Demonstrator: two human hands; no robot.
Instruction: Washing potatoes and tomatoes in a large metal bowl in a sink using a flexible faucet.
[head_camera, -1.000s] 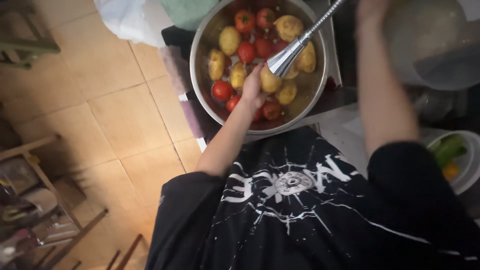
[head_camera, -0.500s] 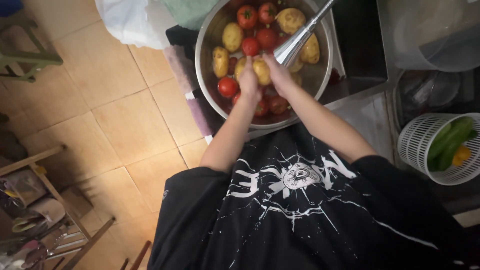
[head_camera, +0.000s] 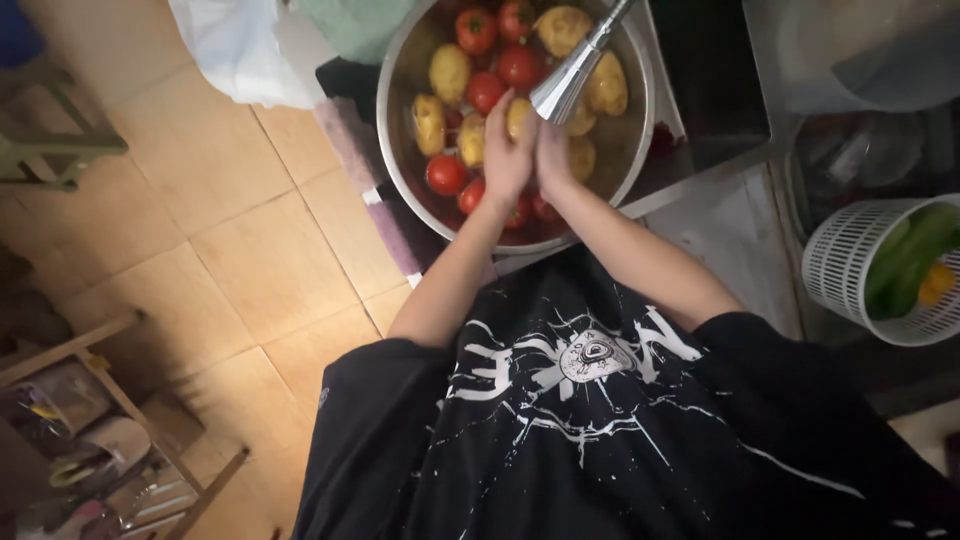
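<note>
1. Hands meet over a steel bowl (head_camera: 400, 150) of potatoes and tomatoes, under the metal spray head (head_camera: 570, 80): left hand (head_camera: 508, 150) and right hand (head_camera: 552, 158) cup one yellow potato (head_camera: 518, 115), fingers closed around it, apparently for rinsing.
2. Surface (head_camera: 730, 215) beside the sink is grey; a white basket (head_camera: 850, 270) of green vegetables sits right, tan tiled floor (head_camera: 200, 230) left.

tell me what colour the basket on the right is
White, holding green vegetables; the basket shows in the head view.
</note>
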